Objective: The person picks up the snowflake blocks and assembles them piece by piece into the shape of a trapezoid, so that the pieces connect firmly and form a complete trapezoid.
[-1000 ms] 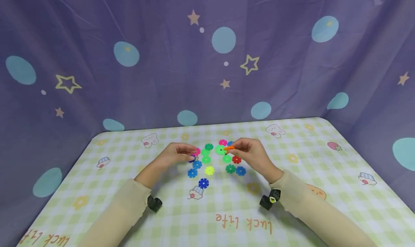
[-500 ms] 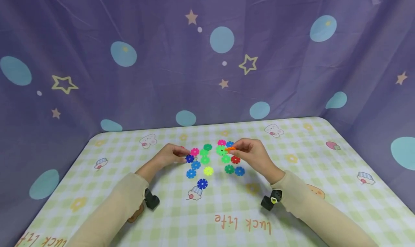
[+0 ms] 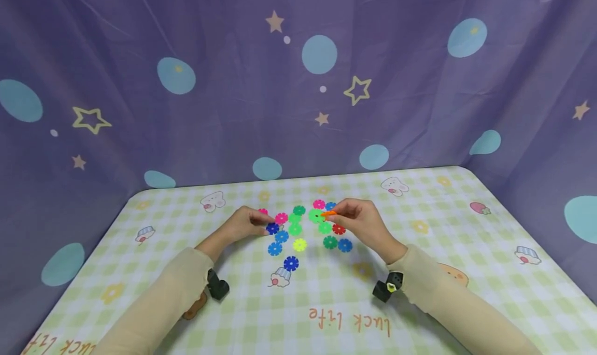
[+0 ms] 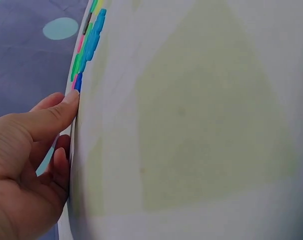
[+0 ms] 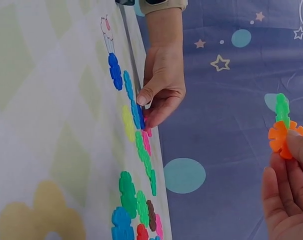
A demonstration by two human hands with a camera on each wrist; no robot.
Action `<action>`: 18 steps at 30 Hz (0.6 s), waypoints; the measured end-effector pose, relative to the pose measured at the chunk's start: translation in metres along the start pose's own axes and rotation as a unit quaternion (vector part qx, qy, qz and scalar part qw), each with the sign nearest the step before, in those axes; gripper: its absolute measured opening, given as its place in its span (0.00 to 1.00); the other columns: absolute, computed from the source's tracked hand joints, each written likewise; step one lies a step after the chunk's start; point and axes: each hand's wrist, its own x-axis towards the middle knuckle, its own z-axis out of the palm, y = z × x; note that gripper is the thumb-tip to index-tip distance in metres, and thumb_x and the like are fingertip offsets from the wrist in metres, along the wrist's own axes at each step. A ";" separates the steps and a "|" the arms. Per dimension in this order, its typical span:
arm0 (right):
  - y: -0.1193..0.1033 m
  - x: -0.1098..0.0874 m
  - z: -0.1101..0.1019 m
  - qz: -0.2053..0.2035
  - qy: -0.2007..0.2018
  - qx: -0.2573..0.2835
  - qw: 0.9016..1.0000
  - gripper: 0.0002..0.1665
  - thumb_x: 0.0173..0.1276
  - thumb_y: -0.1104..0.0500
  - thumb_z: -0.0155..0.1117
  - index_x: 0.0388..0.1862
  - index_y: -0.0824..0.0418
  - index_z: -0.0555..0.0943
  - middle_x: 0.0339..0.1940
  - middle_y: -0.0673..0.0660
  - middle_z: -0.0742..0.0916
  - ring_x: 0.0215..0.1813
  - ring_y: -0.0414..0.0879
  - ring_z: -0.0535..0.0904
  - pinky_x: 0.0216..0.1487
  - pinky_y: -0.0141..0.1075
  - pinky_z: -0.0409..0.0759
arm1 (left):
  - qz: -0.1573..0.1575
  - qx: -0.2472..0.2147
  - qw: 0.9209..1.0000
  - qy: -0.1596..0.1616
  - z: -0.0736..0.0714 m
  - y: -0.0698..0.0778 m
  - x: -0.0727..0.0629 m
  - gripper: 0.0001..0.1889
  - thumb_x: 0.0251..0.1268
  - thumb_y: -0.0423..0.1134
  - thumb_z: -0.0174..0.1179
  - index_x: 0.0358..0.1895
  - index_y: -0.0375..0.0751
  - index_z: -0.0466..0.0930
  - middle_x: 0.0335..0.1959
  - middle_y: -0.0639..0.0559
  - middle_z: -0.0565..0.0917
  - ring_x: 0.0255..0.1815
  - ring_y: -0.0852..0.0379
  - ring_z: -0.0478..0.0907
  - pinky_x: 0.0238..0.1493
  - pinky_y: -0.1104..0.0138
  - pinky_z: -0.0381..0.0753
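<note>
At green-checked tablecloth (image 3: 261, 313): pinching orange snowflake disc (image 3: 328, 213), joined to light-green disc (image 3: 314, 216), in right hand (image 3: 363, 219), right of centre in head view; touching dark-blue disc (image 3: 272, 229) with left hand (image 3: 240, 224), left of centre; whether pinched, cannot tell.

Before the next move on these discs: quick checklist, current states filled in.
1. Right hand has a grip on the orange disc: ok.
2. Orange disc meets the held light green disc: ok.
3. Their slots fully seated: cannot tell.
4. Held pair raised off the tablecloth: ok, right wrist view shows it.
5. Left hand firmly pinching the dark blue disc at its fingertips: cannot tell; contact looks likely.
6. Yellow disc apart from both hands: ok, lies on the tablecloth.
</note>
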 end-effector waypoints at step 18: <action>-0.001 0.000 -0.002 -0.004 0.003 -0.010 1.000 0.03 0.62 0.65 0.66 0.34 0.65 0.84 0.32 0.63 0.87 0.26 0.44 0.81 0.32 0.47 0.81 | -0.018 0.052 0.998 0.020 -0.002 0.003 -0.003 0.13 0.49 0.34 0.72 0.41 0.40 0.87 0.33 0.51 0.83 0.32 0.56 0.72 0.34 0.67 0.74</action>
